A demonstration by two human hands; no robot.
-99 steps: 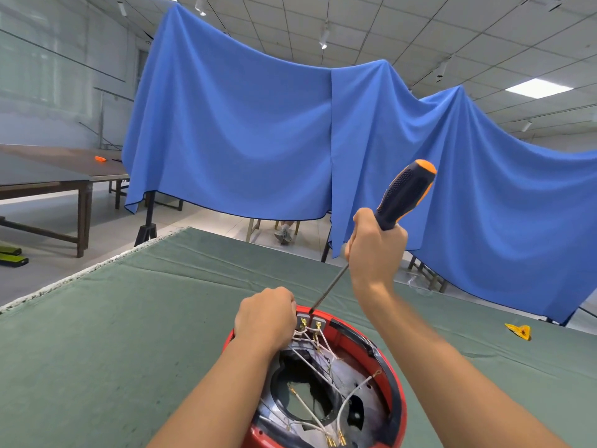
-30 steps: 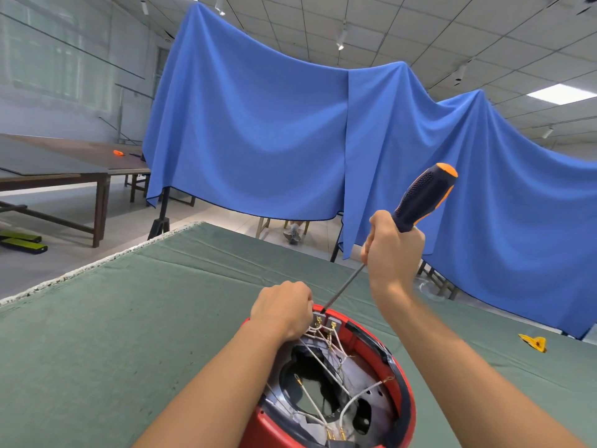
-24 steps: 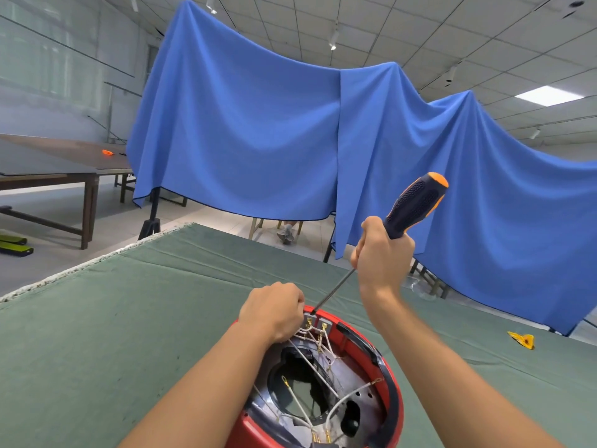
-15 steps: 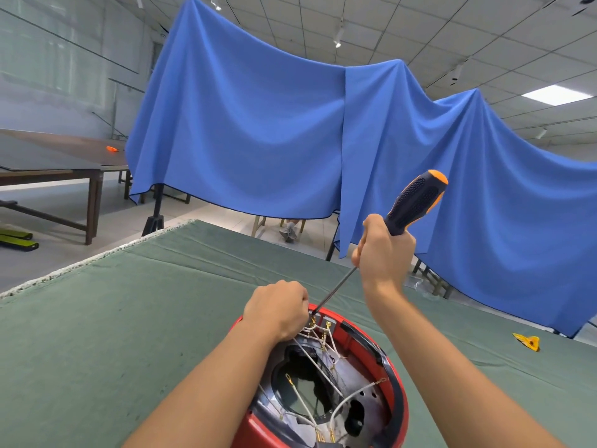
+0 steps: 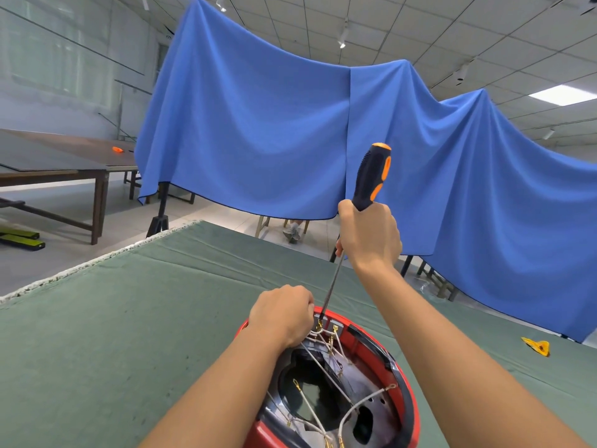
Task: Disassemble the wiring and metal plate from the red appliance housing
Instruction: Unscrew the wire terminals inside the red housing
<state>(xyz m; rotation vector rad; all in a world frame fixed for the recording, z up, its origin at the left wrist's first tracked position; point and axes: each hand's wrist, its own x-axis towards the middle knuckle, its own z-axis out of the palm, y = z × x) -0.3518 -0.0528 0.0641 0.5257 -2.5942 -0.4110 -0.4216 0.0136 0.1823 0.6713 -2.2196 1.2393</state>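
The round red appliance housing point(image 5: 405, 392) lies open side up on the green cloth at the bottom centre. Inside it sit a dark metal plate point(image 5: 379, 412) and white wires point(image 5: 326, 342) with gold terminals. My left hand point(image 5: 284, 313) grips the housing's far rim, fingers curled over it by the wire cluster. My right hand point(image 5: 368, 236) holds a black and orange screwdriver point(image 5: 370, 176) nearly upright. Its thin shaft runs down to the terminals at the far rim, right beside my left fingers.
Green cloth covers the table point(image 5: 129, 318), whose left edge runs diagonally. A small yellow piece point(image 5: 536, 345) lies on it at the right. A blue drape point(image 5: 274, 134) hangs behind the table. A brown table point(image 5: 58, 169) stands at the left.
The screwdriver has swung from a right-leaning slant to nearly upright, its tip still at the far rim terminals. My left hand stays on the housing rim.
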